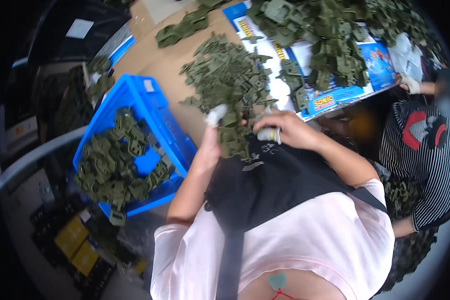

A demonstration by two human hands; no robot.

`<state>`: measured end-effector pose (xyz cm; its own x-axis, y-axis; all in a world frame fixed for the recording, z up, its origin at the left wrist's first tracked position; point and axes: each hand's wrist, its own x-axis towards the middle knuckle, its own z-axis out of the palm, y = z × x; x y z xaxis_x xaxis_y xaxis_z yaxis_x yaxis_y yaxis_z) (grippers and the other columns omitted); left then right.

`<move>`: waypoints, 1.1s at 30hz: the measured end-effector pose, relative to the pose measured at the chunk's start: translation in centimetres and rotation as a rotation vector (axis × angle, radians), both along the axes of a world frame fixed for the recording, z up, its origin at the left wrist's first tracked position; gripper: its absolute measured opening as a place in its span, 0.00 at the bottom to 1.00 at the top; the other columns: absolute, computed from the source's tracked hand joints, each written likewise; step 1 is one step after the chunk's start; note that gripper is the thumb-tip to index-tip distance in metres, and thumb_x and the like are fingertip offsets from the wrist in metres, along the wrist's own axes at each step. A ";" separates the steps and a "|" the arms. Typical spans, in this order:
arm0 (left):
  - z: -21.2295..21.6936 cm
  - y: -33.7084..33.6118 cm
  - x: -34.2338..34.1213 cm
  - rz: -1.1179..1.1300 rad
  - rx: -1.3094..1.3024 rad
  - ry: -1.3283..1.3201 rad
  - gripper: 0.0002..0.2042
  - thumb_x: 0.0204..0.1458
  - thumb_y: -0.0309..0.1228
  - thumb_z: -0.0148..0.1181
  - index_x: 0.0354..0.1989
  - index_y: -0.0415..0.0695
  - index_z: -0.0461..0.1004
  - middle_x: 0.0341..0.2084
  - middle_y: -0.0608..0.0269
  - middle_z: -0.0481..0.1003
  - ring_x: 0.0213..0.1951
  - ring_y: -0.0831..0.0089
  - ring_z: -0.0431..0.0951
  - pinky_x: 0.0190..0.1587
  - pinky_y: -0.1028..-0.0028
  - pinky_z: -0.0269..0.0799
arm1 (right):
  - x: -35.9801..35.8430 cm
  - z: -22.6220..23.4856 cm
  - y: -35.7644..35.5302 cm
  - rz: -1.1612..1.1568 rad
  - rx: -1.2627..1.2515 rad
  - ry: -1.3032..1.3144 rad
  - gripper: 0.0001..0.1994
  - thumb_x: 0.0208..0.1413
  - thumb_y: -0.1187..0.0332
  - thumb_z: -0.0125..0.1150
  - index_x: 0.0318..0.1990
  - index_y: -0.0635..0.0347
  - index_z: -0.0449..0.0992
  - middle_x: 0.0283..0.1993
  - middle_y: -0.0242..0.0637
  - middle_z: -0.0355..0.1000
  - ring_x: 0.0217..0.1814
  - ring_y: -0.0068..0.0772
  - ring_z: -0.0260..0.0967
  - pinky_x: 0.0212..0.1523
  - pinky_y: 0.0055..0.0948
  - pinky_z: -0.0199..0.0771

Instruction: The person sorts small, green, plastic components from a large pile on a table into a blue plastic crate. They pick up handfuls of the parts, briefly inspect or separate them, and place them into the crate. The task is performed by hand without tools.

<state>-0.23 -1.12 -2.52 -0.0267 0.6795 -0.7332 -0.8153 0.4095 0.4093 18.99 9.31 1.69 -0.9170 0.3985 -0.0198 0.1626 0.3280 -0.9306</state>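
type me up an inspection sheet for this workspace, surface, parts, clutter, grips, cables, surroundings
Surface: brown tabletop, blue-and-white printed sheet along its right side
Job's things: green strip between the hands; heap of small green pieces beyond it
Clutter: blue crate at left with green parts inside; larger green pile at upper right
Grips: left grip at the strip's left side, right grip by its right; exact hold unclear
Cables: nothing seen
Surroundings: another person in a striped top at right; yellow items at lower left

Olive strip (233, 142), jagged, held lengthwise
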 end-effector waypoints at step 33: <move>-0.8 1.6 -1.7 0.013 0.165 -0.029 0.26 0.47 0.54 0.54 0.39 0.39 0.71 0.27 0.55 0.75 0.29 0.65 0.77 0.35 0.65 0.75 | 8.4 -9.7 2.8 -0.658 0.138 -0.328 0.22 0.49 0.69 0.58 0.53 0.57 0.65 0.50 0.47 0.65 0.53 0.44 0.63 0.52 0.35 0.64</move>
